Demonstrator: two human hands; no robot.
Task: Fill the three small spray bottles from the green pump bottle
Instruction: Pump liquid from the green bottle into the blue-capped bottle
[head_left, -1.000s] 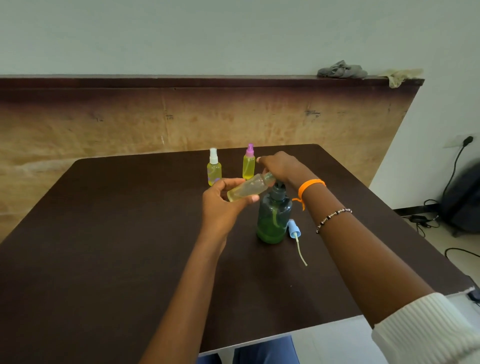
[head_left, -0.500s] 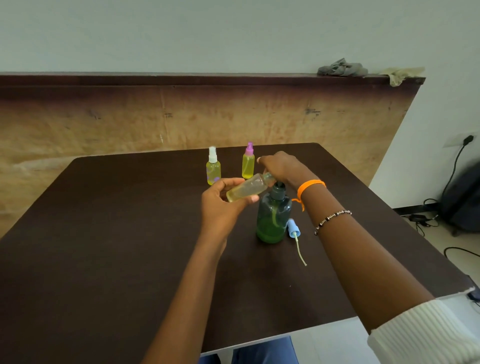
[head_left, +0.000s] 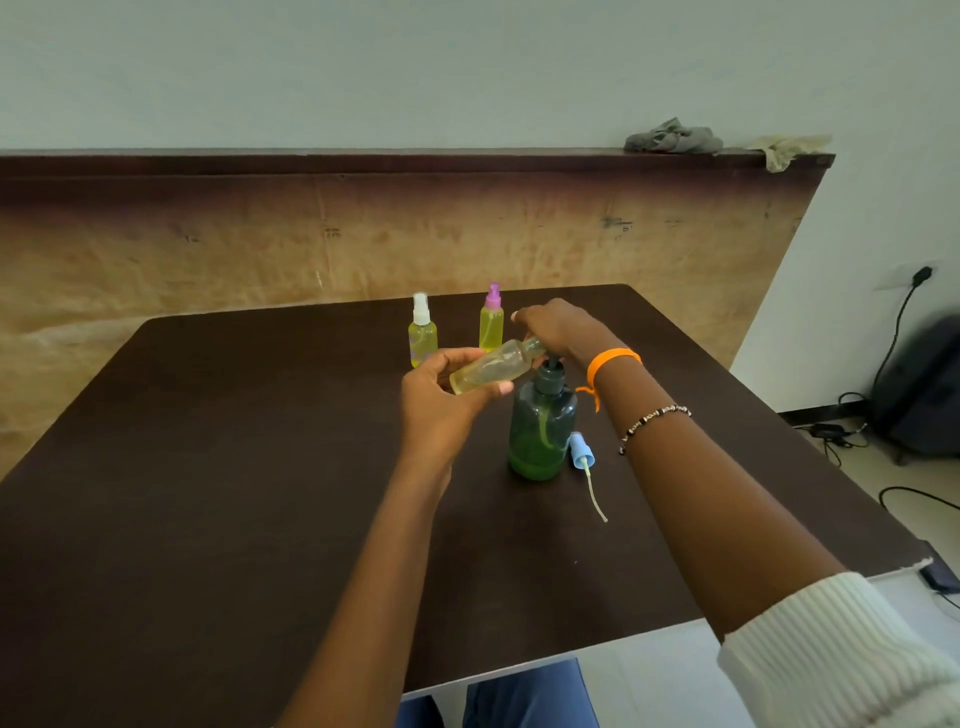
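The green pump bottle (head_left: 540, 431) stands mid-table, about a third full of green liquid. My right hand (head_left: 558, 327) rests on its dark pump head, covering the nozzle. My left hand (head_left: 441, 400) holds an uncapped small spray bottle (head_left: 491, 366) tilted on its side, mouth up against the pump under my right hand; a little yellowish liquid lies inside it. Its blue spray cap (head_left: 579, 452) with dip tube lies on the table right of the green bottle. Behind stand two capped small bottles with yellow liquid: a white-capped bottle (head_left: 422, 332) and a purple-capped bottle (head_left: 491, 322).
The dark brown table (head_left: 208, 467) ends close at my front and right. A wooden panel (head_left: 311, 234) backs it, with grey rags (head_left: 672, 137) on its ledge. Cables and a dark bag (head_left: 919, 395) lie on the floor at the right.
Almost nothing differs; both hands stay at the pump head with the tilted small bottle held against it.
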